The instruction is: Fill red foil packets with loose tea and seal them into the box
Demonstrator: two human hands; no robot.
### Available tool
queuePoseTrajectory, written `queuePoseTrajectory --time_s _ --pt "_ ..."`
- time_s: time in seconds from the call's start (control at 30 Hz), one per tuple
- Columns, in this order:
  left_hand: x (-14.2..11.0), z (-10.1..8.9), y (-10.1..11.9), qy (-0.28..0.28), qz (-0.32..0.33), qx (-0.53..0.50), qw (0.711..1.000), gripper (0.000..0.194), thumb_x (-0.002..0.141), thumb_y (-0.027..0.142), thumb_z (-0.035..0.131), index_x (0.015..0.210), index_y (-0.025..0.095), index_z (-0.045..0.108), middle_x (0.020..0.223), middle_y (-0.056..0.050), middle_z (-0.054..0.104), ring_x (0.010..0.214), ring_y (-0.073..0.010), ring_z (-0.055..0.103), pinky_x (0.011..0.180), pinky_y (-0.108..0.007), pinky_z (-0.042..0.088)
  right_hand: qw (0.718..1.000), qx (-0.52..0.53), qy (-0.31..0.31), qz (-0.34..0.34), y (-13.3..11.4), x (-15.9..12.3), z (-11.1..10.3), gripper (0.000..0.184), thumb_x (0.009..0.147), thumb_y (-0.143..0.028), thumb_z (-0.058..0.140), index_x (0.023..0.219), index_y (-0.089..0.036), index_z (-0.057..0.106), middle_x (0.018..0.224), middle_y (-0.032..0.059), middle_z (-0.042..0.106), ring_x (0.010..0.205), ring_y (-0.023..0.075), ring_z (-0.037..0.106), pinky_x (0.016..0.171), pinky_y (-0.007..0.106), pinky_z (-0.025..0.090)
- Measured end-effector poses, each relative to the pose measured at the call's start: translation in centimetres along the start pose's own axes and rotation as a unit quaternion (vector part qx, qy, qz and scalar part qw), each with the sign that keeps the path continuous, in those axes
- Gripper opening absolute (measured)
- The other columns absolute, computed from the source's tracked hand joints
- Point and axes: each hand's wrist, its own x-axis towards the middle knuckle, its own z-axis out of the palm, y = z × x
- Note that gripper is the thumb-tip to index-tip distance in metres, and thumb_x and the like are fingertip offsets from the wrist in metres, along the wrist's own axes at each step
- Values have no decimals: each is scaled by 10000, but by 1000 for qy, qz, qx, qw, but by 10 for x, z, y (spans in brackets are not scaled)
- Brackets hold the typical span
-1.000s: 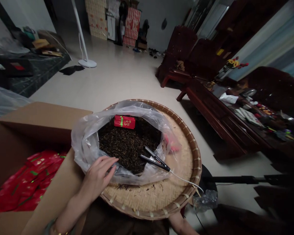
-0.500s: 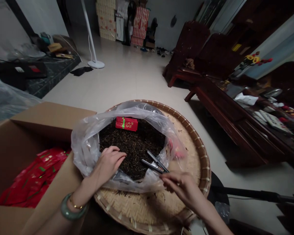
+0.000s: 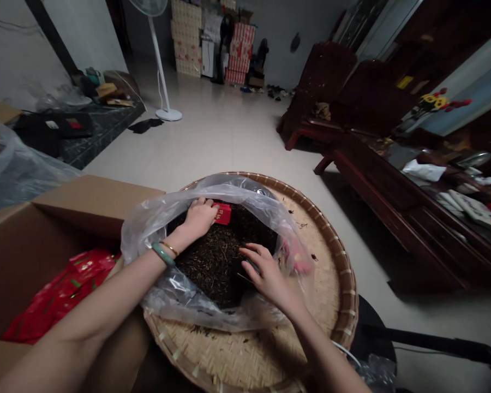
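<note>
Dark, thin tea leaves (image 3: 207,259) fill a clear plastic bag (image 3: 147,221) with its mouth spread wide. At the far side of the leaves lies a small stack of red packets (image 3: 223,214). My left hand (image 3: 202,217), with a green bangle above the wrist, is closed over the stack's left end. Nearer me, my right hand (image 3: 262,270) hovers low over the leaves, fingers apart and slightly bent. Under it shows a sliver of a dark two-armed tool (image 3: 243,275), mostly hidden.
The bag sits on a round woven bamboo tray (image 3: 343,295). On the left stands an open cardboard box (image 3: 94,191) holding many red packets (image 3: 65,289). A dark wooden table (image 3: 376,191) is to the right, and a white standing fan (image 3: 157,65) is farther back.
My left hand has moved forward onto the red packet stack. My right hand has come inward over the leaves and let go of the two-armed tool. The view has shifted slightly.
</note>
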Motion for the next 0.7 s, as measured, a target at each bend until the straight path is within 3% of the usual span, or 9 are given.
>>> queuePoseTrajectory --time_s 0.13,0.23,0.37,0.47,0.57,0.63,0.7 --pt "2 7 -7 2 -12 -19 1000 402 760 274 669 1143 167 612 1156 -156 548 1072 -322 480 864 -417 420 999 25 -7 22 12 -9 -3 236 874 -247 530 1062 -221 672 1137 105 609 1074 219 571 947 395 455" --pt "2 9 -16 -15 2 -57 998 334 764 326 669 1068 185 661 1098 -124 581 1049 -297 494 874 -391 416 998 51 8 26 10 -14 -8 203 887 -249 516 941 -202 706 971 86 677 894 188 639 803 322 512" --pt "2 9 -25 -5 34 -83 996 239 833 351 580 918 175 717 989 -102 639 993 -257 533 870 -358 429 996 63 44 36 -4 -17 -15 242 914 -309 492 899 -193 704 805 57 705 708 160 646 641 256 494" --pt "-4 5 -25 44 59 -115 991 252 887 283 496 947 173 715 960 -97 679 960 -237 552 865 -371 445 995 50 67 48 -13 -14 -16 381 909 -433 482 703 -178 675 659 38 660 596 146 596 577 246 455" --pt "-23 -8 -15 141 73 -184 970 225 884 235 500 966 174 701 894 -80 709 865 -215 578 805 -371 482 990 57 107 67 -21 -9 -21 590 905 -560 394 474 -185 540 489 17 522 515 138 510 537 253 420" --pt "-42 -19 -2 195 59 -259 944 211 875 231 514 939 170 706 861 -77 713 833 -199 601 767 -343 499 985 125 108 40 -31 -13 -27 649 935 -575 255 549 -186 604 591 48 591 650 164 577 638 273 466" --pt "-64 -29 15 216 16 -345 913 197 861 252 540 913 174 712 858 -64 717 790 -173 631 737 -302 511 980 189 59 -17 -47 -28 -34 732 952 -546 66 856 -200 704 844 82 674 863 183 617 755 305 493"
